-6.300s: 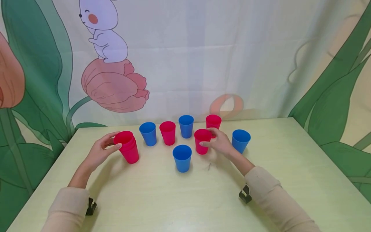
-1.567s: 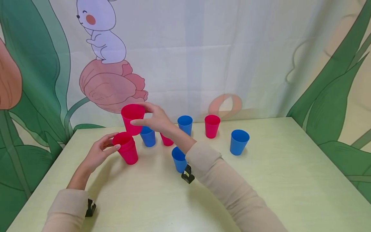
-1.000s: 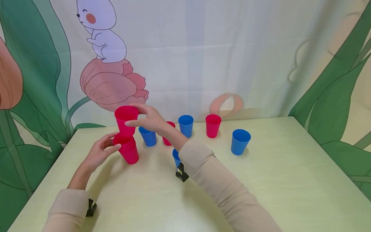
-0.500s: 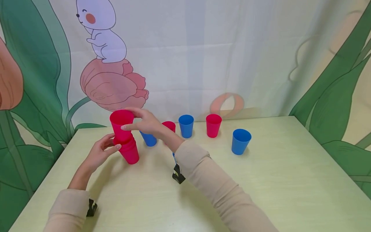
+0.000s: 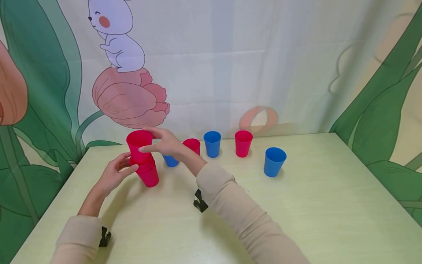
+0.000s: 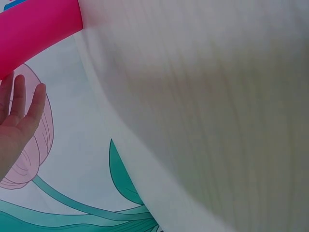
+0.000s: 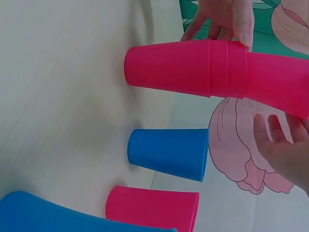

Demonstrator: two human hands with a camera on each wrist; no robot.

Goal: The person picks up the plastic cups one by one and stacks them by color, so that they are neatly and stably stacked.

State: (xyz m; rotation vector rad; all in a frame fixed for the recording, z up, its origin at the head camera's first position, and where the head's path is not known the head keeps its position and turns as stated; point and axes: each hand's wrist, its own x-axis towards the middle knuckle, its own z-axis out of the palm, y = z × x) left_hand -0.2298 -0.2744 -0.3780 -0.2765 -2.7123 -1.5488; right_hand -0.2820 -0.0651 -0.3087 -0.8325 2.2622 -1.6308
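Near the table's left side, a stack of nested red cups (image 5: 148, 175) stands upright. My left hand (image 5: 112, 175) grips it near the rim, thumb in front and fingers behind. Another red cup (image 5: 138, 147) is pinched by my right hand (image 5: 166, 143) between thumb and fingers. Its lower part sits inside the top of the stack, while its upper part sticks out, tilted slightly in the right wrist view. Beside the stack is a blue cup (image 7: 169, 152), partly covered by my right hand in the head view. The left wrist view shows only some fingers under red plastic.
A red cup (image 5: 192, 146), a blue cup (image 5: 212, 144), another red cup (image 5: 243, 143) and a blue cup (image 5: 275, 162) stand along the back. One more blue cup (image 7: 48, 217) is hidden behind my right forearm in the head view. A printed curtain (image 5: 283, 66) hangs behind the table (image 5: 316, 205).
My right hand has carried the red cup from the middle of the table to the left, then lowered it into the stack. My left hand has kept its hold on the stack.
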